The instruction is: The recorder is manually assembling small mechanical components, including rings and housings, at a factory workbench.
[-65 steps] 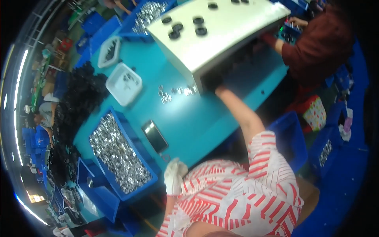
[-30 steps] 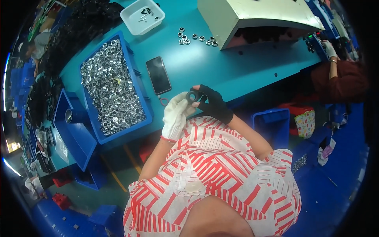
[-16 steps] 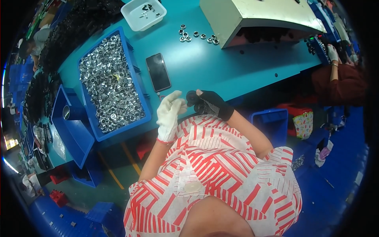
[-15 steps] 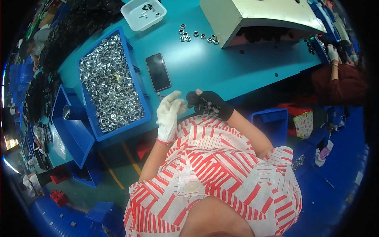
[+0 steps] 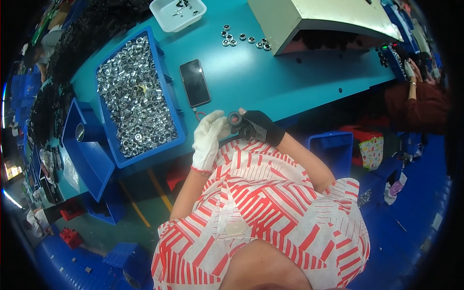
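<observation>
In front of my chest, over the table's near edge, my two hands meet at a small black ring-shaped part (image 5: 235, 119). Its round opening faces up, and something reddish shows through it. My right hand (image 5: 258, 127), in a black fingerless glove with pale dots, is closed on the ring from the right, bare thumb tip by its upper edge. From the other side, the bent fingers of my left hand (image 5: 210, 135), in a white glove, pinch the ring's left edge. Some fingertips are hidden behind the part.
A blue bin (image 5: 180, 140) full of shiny metal rings stands left, beside a tilted blue bin (image 5: 96, 166). Ahead lie a phone (image 5: 195, 83), a white tray (image 5: 170, 23) with small parts, loose metal rings (image 5: 242, 36) and a cream metal housing (image 5: 328, 17). A co-worker's gloved hand (image 5: 409, 69) is far right.
The black ring has turned so that its opening now shows, where before it looked dark. My left fingers have drawn closer together beside it. The co-worker's hand at far right has shifted slightly.
</observation>
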Action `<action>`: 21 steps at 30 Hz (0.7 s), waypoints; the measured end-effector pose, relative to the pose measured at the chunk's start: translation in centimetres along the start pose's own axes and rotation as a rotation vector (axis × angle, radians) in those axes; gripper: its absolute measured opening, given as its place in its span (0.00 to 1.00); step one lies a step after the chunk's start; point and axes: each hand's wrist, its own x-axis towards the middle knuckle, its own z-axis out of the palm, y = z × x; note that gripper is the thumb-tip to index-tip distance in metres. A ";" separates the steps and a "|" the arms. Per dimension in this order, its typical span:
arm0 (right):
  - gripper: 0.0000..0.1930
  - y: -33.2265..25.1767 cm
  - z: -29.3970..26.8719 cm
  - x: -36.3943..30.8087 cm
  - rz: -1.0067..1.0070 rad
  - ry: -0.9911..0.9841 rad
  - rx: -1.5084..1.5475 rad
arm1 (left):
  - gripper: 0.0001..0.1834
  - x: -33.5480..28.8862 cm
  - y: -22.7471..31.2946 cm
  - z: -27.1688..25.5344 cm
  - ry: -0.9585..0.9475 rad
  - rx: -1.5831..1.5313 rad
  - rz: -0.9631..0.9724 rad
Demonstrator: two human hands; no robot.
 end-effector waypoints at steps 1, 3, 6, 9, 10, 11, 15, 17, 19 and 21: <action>0.18 -0.1 0.3 0.0 -0.005 0.032 -0.060 | 0.22 0.3 -0.7 -0.7 -0.045 0.014 -0.031; 0.17 -0.5 0.8 0.1 -0.070 0.041 -0.343 | 0.23 0.2 -0.9 -0.7 -0.118 0.003 -0.062; 0.20 -1.3 0.6 0.6 -0.209 0.036 -0.632 | 0.22 0.1 -1.2 -1.0 -0.038 0.050 -0.096; 0.21 -3.6 -0.9 2.7 -0.249 0.138 -0.765 | 0.23 0.0 -0.3 -1.4 -0.053 -0.001 -0.115; 0.20 -4.5 -2.1 4.3 -0.338 0.240 -0.789 | 0.23 0.0 -0.3 -1.7 -0.045 -0.022 -0.112; 0.16 -6.1 -3.7 6.2 -0.592 0.376 -1.279 | 0.23 -0.1 -0.3 -1.9 -0.032 -0.041 -0.110; 0.13 -11.1 -8.1 12.4 -0.900 0.808 -1.442 | 0.19 -1.3 0.7 -2.0 0.000 -0.025 -0.144; 0.13 -13.7 -8.4 14.2 -0.971 0.881 -1.660 | 0.23 -1.6 0.2 -2.7 0.047 -0.057 -0.116; 0.09 -16.2 -8.6 16.1 -0.739 0.908 -1.876 | 0.22 -1.6 0.5 -3.4 0.022 -0.079 -0.140; 0.07 -17.0 -10.3 18.2 -0.587 0.938 -2.047 | 0.23 -1.5 0.8 -3.8 0.051 -0.101 -0.161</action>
